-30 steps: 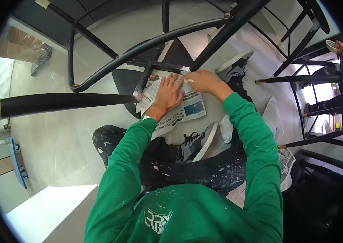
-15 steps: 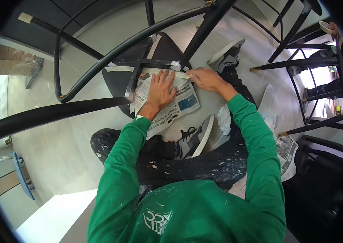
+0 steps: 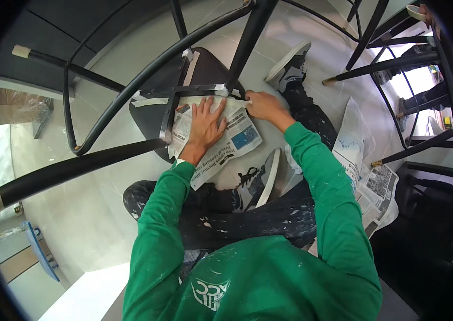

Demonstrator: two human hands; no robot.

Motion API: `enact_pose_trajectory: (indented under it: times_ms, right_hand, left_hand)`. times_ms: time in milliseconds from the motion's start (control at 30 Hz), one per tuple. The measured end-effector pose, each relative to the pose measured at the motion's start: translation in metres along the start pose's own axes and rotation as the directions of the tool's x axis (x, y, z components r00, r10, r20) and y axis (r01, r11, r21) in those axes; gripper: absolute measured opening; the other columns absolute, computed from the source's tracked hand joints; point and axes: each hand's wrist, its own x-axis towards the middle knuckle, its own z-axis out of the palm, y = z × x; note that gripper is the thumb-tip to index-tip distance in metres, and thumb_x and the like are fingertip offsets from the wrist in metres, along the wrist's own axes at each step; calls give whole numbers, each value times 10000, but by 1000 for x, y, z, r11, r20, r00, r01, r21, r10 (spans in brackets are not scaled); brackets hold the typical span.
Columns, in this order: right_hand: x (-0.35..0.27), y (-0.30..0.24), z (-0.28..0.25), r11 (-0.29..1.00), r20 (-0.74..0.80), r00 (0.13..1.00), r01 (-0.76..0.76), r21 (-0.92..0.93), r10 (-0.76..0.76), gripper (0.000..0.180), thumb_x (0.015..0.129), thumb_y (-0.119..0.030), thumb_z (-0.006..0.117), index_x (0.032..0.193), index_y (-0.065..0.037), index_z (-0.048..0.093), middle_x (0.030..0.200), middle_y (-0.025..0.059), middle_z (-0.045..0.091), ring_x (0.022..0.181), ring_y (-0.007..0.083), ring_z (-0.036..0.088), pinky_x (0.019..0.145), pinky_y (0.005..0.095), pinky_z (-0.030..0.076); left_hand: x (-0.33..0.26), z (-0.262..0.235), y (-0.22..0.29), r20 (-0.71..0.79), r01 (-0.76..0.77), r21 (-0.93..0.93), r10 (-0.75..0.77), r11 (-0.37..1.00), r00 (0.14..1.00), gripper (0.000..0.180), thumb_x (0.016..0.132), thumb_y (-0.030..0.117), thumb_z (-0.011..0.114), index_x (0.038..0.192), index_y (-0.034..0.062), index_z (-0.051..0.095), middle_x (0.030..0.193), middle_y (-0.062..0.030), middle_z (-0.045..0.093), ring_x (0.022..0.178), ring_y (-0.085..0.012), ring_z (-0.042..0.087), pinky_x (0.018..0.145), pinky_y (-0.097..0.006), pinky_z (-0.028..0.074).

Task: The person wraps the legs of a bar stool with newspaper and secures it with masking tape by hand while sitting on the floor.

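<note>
The newspaper (image 3: 233, 141) lies over the near part of the upturned black seat (image 3: 210, 69), which rests on the floor near the middle of my view. My left hand (image 3: 206, 127) is flat on the sheet, its fingers spread. My right hand (image 3: 265, 107) seems to pinch the right end of a strip of pale tape (image 3: 185, 100), though the fingertips are partly hidden.

That strip runs along the paper's far edge, just on the near side of the metal crossbar (image 3: 199, 89). I'd judge the far edge mostly covered by tape; how firmly it sticks, I cannot tell. The near edge shows no tape and reaches past the seat towards my shoe (image 3: 261, 182). Beyond the crossbar, the seat's far part has no paper on it.

To the left, a leg tip (image 3: 21, 51) is wrapped in pale tape. To the right are loose newspaper sheets (image 3: 380, 190), and at the far right another person's hand holds a tape roll (image 3: 415, 12).
</note>
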Motion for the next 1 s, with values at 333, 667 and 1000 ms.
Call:
enact_pose_trajectory:
  times_ms: [333,667,1000]
  right_hand:
    - [20,4,14,998,81,995,-59,19,58,289,853,-291,659,1085,-151,759,1201,177,706,1140,381,679,955,483,559]
    - [16,2,18,981,-30,992,-118,152,124,190,833,-263,741,936,-111,789,1053,205,712,1038,406,701,911,507,574]
    - [-15,-2,47,988,-474,870,153,-3,-136,96,893,-105,675,916,-18,709,1021,167,642,1006,396,650,822,498,563]
  left_hand:
    - [16,8,21,-4,-148,1,148,989,989,681,854,234,680,1491,49,521,1411,-249,522,1316,-422,491,1101,-540,409]
    - [22,15,57,168,-103,348,46,932,985,770,900,480,682,1558,135,484,1542,-188,448,1375,-409,437,1107,-586,358]
    - [27,11,69,211,-69,372,-13,926,977,804,877,491,729,1555,135,482,1544,-184,453,1397,-404,433,1101,-598,368]
